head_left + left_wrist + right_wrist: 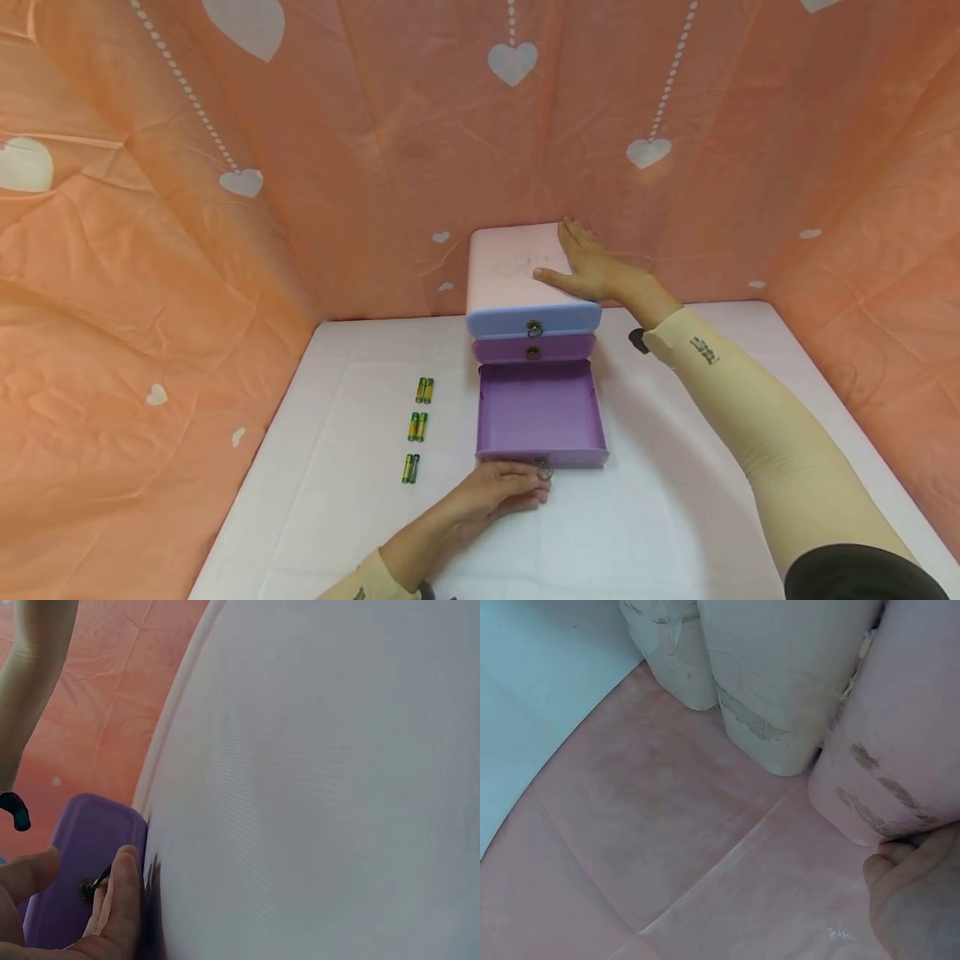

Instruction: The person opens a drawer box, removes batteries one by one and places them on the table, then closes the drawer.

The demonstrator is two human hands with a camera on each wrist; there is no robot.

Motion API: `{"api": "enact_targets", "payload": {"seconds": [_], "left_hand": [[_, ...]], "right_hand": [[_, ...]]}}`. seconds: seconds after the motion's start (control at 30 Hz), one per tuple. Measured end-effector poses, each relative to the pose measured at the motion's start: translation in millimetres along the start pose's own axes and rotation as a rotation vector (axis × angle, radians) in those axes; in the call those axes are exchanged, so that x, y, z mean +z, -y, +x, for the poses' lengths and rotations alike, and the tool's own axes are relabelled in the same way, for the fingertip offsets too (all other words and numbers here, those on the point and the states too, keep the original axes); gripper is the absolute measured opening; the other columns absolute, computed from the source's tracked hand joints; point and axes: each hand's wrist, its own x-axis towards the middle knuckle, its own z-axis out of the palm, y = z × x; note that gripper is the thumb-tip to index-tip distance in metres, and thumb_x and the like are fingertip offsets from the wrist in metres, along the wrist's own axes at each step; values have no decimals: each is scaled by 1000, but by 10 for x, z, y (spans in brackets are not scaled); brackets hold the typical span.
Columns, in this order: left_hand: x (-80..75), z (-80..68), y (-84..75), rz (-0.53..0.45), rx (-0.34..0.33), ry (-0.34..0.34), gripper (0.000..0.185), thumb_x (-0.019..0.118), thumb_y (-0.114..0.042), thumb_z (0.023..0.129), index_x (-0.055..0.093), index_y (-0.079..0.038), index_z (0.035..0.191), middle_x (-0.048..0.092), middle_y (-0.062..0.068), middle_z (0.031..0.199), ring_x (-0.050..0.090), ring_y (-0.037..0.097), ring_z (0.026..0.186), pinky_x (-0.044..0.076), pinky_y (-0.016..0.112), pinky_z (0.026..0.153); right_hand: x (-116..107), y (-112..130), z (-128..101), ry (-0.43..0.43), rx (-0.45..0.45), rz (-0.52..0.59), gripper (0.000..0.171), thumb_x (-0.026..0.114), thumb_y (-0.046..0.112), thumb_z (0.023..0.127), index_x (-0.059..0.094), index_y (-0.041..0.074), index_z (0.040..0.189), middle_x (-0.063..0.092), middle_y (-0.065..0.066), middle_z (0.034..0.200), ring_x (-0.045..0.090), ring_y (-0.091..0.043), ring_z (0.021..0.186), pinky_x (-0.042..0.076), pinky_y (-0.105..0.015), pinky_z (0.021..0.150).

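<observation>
A: From the head camera, the left hand (501,492) pinches the ring pull (543,469) on the bottom drawer (540,414), which stands pulled out from the small drawer unit (517,267). The right hand (588,265) lies flat, fingers straight, on the unit's pink top.

B: Sensible. I'd judge the good way is to keep that palm pressing down so the light unit doesn't slide, and draw straight along the runners, not sideways.

A: Left wrist camera: thumb and fingers (120,896) curl round the little metal ring (94,885) on the purple drawer front (71,877). Most of the picture is white table.

B: And the right wrist view?

A: Poor. Only a bit of the hand (919,900) shows at the lower right, against something pale pink, probably the unit's side or top; I can't read the fingers from it.

B: The surroundings?

A: A white tablecloth (675,500), three pairs of green-and-yellow batteries (417,427) in a column just left of the open drawer, and peach fabric walls (150,292) printed with white hearts on three sides. The two upper drawers, blue (534,318) and purple (534,347), sit closed.
</observation>
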Motion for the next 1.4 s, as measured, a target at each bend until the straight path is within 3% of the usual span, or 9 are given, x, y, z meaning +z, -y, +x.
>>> {"api": "enact_targets", "payload": {"seconds": [0.27, 0.5, 0.83, 1.4], "left_hand": [[27, 19, -7, 10, -10, -19, 40, 63, -1, 106, 55, 21, 138, 69, 32, 131, 72, 37, 122, 59, 38, 103], [34, 81, 35, 12, 8, -30, 33, 65, -1, 105, 63, 18, 133, 73, 29, 125, 76, 34, 114, 61, 36, 99], [63, 132, 109, 89, 81, -73, 28, 64, 1, 105, 66, 21, 125, 74, 33, 116, 78, 36, 105, 64, 36, 91], [71, 137, 96, 112, 89, -84, 26, 63, -1, 106, 69, 19, 122, 75, 32, 114, 79, 37, 104, 65, 36, 89]], "right_hand": [[12, -7, 3, 0, -1, -2, 114, 42, 77, 102, -14, 2, 167, -25, -13, 176, -18, -32, 164, -6, -52, 134], [13, -13, 9, -3, -1, -6, 114, 43, 76, 102, -13, 2, 168, -23, -13, 177, -17, -32, 164, -6, -51, 134], [12, -9, 3, -1, 2, -3, 113, 43, 76, 103, -13, 2, 168, -23, -13, 177, -17, -31, 164, -5, -51, 134], [-2, 5, -4, 1, 1, 11, 113, 43, 76, 103, -13, 2, 168, -23, -13, 177, -17, -32, 164, -5, -52, 134]]}}
